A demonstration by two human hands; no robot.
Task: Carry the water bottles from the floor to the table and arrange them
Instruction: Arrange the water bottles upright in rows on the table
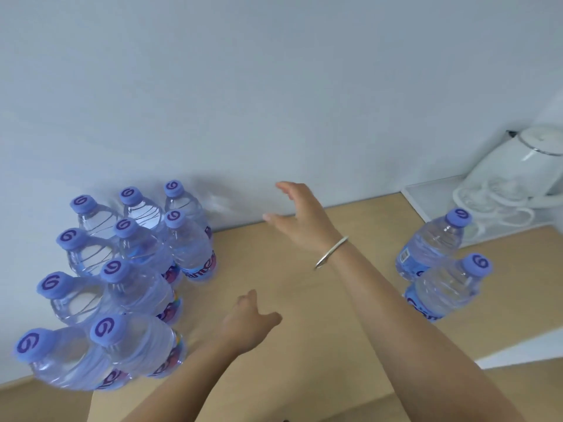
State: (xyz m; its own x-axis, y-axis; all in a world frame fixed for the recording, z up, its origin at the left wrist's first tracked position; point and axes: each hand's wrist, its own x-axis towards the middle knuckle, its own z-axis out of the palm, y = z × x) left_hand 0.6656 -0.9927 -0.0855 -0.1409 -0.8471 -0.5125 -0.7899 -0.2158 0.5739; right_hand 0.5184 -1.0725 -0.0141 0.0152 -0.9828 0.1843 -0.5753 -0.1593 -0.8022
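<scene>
Several clear water bottles with purple caps (131, 278) stand upright in tight rows at the left of the wooden table (304, 315), against the white wall. Two more bottles (432, 245) (447, 290) stand apart at the right. My left hand (246, 321) hovers over the table's middle, just right of the bottle group, fingers apart and holding nothing. My right hand (300, 217), a silver bangle on its wrist, reaches farther back toward the wall, fingers spread and empty. Neither hand touches a bottle.
A white electric kettle (536, 153) sits on a white tray (426, 196) with upturned glasses at the back right corner. The table's right edge (518, 345) drops off to a pale floor.
</scene>
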